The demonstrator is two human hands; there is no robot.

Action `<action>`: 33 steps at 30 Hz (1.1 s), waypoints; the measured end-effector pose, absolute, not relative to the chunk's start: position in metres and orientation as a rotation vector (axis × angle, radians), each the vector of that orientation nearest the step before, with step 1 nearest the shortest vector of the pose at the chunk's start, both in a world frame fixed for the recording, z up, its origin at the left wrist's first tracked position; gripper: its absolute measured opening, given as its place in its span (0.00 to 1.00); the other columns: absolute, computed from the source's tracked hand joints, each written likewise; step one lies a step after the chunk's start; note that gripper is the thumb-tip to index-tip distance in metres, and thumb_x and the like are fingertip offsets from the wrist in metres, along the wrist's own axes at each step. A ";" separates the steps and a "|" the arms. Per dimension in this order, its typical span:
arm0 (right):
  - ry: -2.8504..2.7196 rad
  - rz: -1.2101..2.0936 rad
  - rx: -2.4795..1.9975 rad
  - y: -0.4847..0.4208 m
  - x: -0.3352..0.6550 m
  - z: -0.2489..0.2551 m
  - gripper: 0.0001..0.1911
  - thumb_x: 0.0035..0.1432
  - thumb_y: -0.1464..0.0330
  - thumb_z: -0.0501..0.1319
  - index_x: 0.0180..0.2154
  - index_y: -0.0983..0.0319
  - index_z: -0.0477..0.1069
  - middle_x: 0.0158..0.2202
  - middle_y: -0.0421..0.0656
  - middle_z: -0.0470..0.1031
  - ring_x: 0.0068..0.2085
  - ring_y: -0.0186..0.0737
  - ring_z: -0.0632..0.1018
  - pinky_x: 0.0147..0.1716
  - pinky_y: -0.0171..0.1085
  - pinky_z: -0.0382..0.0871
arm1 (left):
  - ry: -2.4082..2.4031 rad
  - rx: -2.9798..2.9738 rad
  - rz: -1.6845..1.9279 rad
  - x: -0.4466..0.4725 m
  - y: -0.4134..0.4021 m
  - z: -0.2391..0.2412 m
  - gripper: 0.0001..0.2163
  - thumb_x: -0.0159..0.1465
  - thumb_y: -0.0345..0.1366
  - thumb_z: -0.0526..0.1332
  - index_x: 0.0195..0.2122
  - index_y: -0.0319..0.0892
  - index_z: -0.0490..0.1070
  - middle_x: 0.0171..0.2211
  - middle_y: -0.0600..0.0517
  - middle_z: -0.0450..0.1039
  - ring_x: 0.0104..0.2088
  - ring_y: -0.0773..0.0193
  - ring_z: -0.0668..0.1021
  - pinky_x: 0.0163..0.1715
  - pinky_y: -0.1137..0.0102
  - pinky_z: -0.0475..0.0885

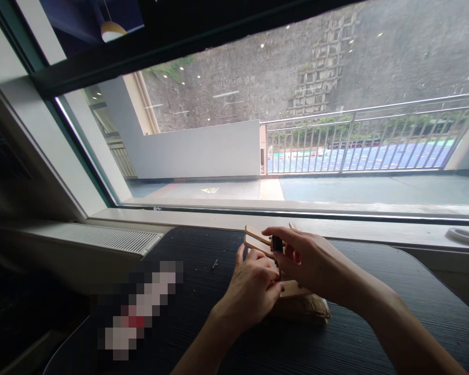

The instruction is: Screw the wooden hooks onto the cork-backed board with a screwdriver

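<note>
Taking twelve o'clock as the window side, you have both hands at the wooden assembly, which stands on the black table. Your right hand pinches a dark-handled tool between thumb and bent fingers, with the index finger reaching over the top of the handle. The tool is near upright, its thin shaft pointing down among the wood; its tip is hidden, so contact there cannot be confirmed.

Relative to that grip, the assembly's pale slat ends show at ten o'clock, and a flat pale piece lies at about seven o'clock, above a rough brown block.

Your left hand is curled against the assembly, thumb beside the flat piece; whether its fingers close beneath the wood cannot be told.

Loose screws lie on the table at ten o'clock from your left hand, well apart from it. A roll of tape rests on the window sill at two o'clock from your right hand.
</note>
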State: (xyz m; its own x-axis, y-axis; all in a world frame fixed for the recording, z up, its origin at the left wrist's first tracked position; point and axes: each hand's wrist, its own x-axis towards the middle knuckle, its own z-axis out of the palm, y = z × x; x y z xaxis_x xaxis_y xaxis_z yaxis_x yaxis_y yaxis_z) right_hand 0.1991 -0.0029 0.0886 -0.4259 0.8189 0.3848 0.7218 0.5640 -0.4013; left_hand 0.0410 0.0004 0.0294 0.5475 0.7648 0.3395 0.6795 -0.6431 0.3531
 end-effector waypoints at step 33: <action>-2.216 0.297 -1.291 0.000 0.201 0.088 0.06 0.58 0.65 0.55 0.30 0.59 0.64 0.22 0.36 0.68 0.24 0.32 0.66 0.25 0.32 0.57 | 1.265 2.570 0.740 0.045 0.000 0.028 0.04 0.59 0.37 0.62 0.27 0.48 0.74 0.35 0.57 0.75 0.47 0.60 0.68 0.59 0.48 0.41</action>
